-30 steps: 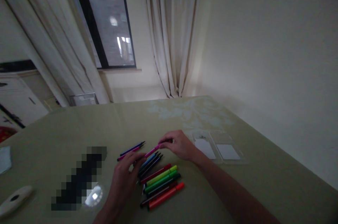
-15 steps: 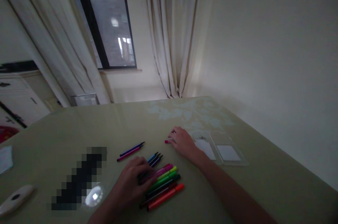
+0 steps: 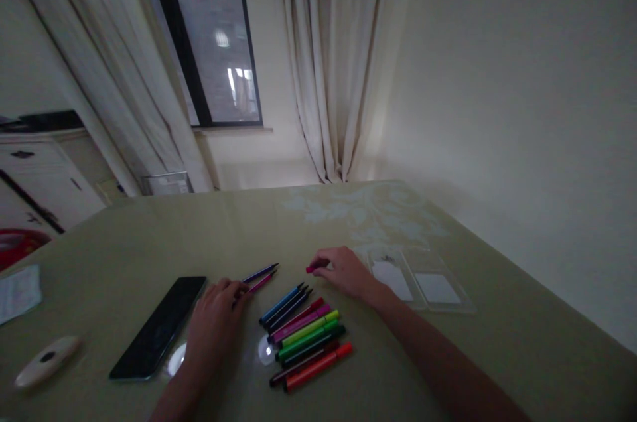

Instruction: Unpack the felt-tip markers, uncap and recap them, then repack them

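Note:
My left hand (image 3: pixel 217 308) has its fingers closed at the near end of a pink felt-tip pen (image 3: pixel 261 282), whose dark tip shows bare. Beside that pen lies a dark blue uncapped one (image 3: pixel 259 273). My right hand (image 3: pixel 343 271) pinches a small pink pen cap (image 3: pixel 309 270) between thumb and fingers, above the table just beyond the pens. Between my hands is a slanted row of felt-tip pens: blue uncapped ones (image 3: pixel 283 304), then capped ones, among them a yellow-green pen (image 3: pixel 309 329), a green pen (image 3: pixel 307 340) and an orange-red pen (image 3: pixel 318 367).
On the right lies an open clear plastic case (image 3: pixel 450 306) with white cards inside. A black phone (image 3: pixel 156 329) rests left of my left hand, with a cream oval object (image 3: pixel 47 361) farther left. A folded paper (image 3: pixel 20 292) lies at the table's left edge.
My left hand has moved left, off the row of pens, to the pair of uncapped pens. My right hand stays in nearly the same place with the pink cap.

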`<action>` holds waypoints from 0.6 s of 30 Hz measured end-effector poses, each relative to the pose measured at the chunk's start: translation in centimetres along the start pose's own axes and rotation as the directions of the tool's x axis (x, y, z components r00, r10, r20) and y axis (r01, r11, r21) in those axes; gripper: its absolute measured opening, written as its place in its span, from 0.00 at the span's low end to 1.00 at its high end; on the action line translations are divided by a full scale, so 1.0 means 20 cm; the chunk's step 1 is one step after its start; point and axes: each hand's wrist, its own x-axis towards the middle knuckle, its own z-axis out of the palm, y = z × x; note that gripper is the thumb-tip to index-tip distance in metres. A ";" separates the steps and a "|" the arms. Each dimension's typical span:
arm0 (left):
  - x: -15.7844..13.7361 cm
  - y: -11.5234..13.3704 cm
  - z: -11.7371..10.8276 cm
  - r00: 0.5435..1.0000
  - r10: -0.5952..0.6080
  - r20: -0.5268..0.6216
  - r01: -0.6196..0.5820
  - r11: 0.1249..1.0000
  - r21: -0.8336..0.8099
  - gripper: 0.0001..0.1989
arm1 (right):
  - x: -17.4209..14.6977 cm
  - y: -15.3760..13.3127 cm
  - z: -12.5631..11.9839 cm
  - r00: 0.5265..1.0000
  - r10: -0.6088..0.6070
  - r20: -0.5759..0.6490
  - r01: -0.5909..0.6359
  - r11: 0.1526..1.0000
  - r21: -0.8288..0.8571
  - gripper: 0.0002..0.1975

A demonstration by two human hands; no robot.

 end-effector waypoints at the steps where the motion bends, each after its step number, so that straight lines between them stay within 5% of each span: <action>1: 0.00 0.02 0.00 1.000 0.011 0.010 -0.011 1.000 -0.024 0.14 | 0.00 -0.01 0.00 1.000 -0.014 -0.024 0.016 0.997 0.074 0.08; 9: -0.02 0.17 0.05 0.993 0.092 0.067 -0.074 0.968 -0.241 0.17 | -0.01 -0.07 -0.03 0.992 -0.078 -0.095 0.094 0.980 0.177 0.07; 18: -0.02 0.16 0.04 0.996 0.066 0.059 -0.044 0.946 -0.322 0.14 | 0.00 -0.06 -0.05 0.992 -0.065 -0.112 0.083 0.984 0.159 0.06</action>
